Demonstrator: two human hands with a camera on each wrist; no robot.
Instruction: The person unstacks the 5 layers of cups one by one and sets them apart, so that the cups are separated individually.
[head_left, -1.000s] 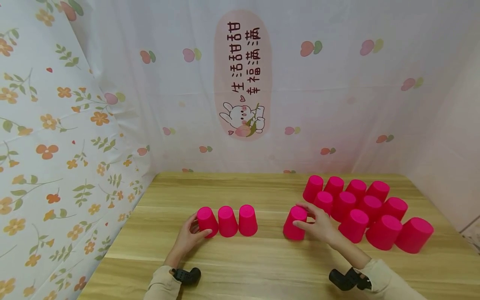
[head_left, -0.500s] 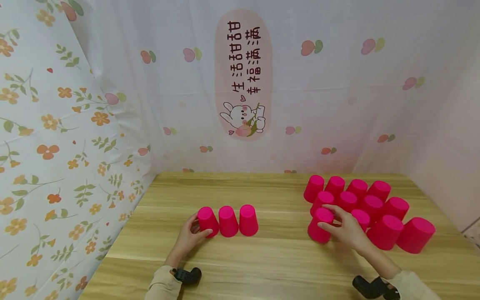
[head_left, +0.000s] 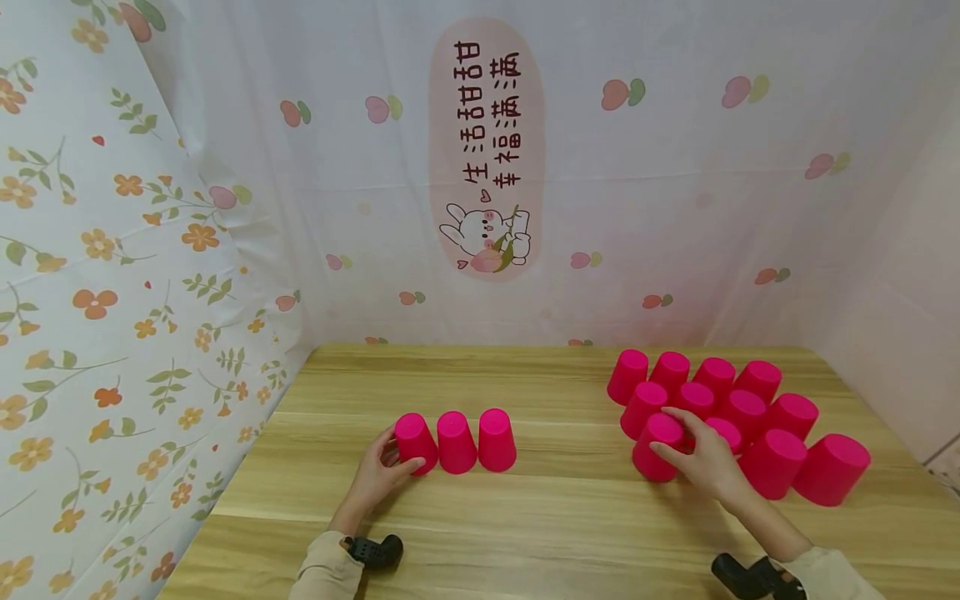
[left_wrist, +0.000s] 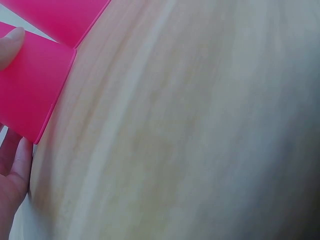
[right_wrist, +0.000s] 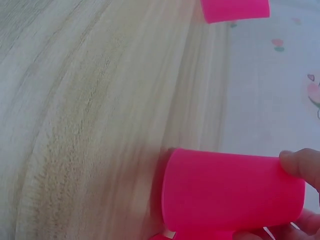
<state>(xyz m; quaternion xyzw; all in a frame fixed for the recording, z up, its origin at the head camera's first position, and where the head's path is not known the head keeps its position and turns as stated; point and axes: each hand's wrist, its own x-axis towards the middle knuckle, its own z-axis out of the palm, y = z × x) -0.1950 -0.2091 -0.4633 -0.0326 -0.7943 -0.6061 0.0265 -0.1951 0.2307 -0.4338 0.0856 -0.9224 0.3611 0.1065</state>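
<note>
Three bright pink cups stand upside down side by side at the left of the table. My left hand [head_left: 372, 477] curls round the leftmost cup [head_left: 415, 446], thumb on its front; in the left wrist view the thumb [left_wrist: 11, 47] lies on that cup's wall [left_wrist: 35, 90]. Beside it are the middle cup [head_left: 456, 446] and the third cup [head_left: 497, 443]. On the right, my right hand [head_left: 707, 460] grips another upside-down pink cup [head_left: 656, 452] near its narrow base. The right wrist view shows this cup [right_wrist: 230, 190] with its rim close to the tabletop.
Several more upside-down pink cups stand in staggered rows behind and right of my right hand, among them a front one [head_left: 776, 467] and the rightmost one [head_left: 832, 471]. The wooden table [head_left: 525, 533] meets a patterned curtain [head_left: 562, 208] at the back.
My right hand has carried its cup to the right, up to the rows of cups, moving only slightly in the last half second. My left hand and its three cups have stayed put.
</note>
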